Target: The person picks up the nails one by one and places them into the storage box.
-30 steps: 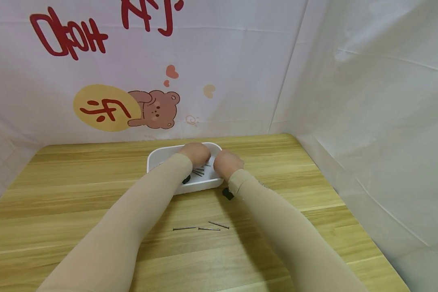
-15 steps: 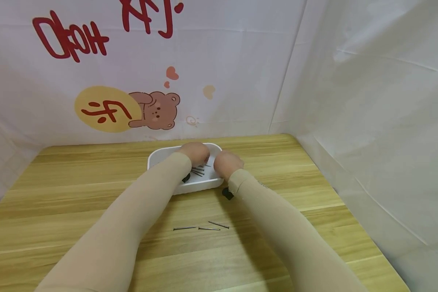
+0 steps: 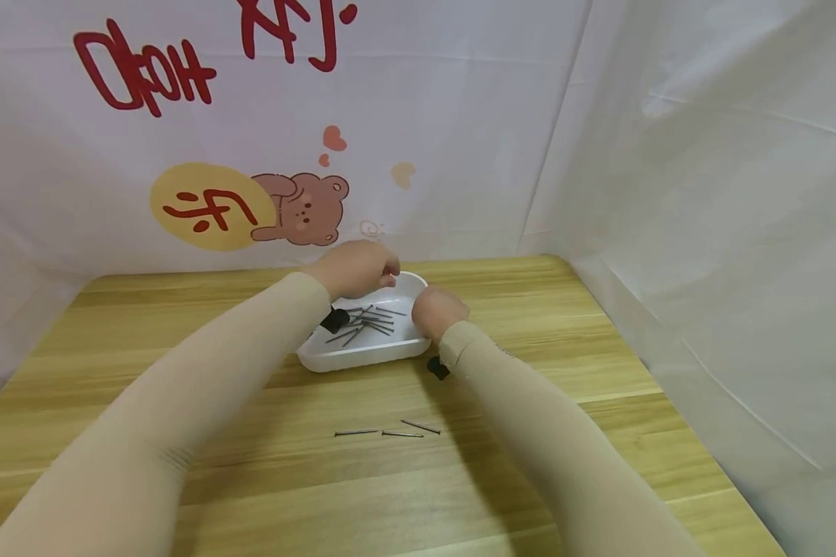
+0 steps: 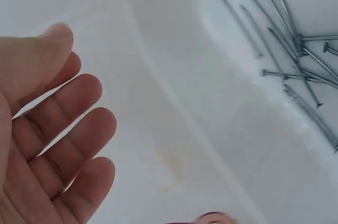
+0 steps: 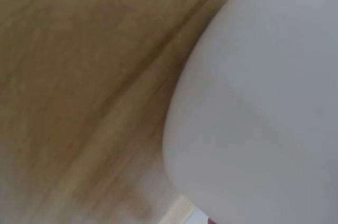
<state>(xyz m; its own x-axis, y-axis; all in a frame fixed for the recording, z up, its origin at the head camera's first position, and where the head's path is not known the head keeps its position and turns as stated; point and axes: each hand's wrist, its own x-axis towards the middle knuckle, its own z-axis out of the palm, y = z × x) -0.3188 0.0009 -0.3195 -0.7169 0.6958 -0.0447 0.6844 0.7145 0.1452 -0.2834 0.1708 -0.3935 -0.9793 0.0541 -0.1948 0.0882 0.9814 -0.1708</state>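
In the head view a white plastic tray stands on the table, with a pile of steel nails inside. My left hand is raised over the tray's back rim. Its fingers are loosely bent, the thumb is apart, and nothing lies between them in the left wrist view. At the tray's right end my right hand grips the rim; its fingertips are hidden in the head view. The right wrist view shows the tray's outer wall close up.
Three loose nails lie on the wooden table in front of the tray. A white printed cloth hangs behind the table, and another white sheet runs along its right side.
My left hand has lifted out of the tray and moved up and left, uncovering more of the nails. The right hand stays at the tray's right end.
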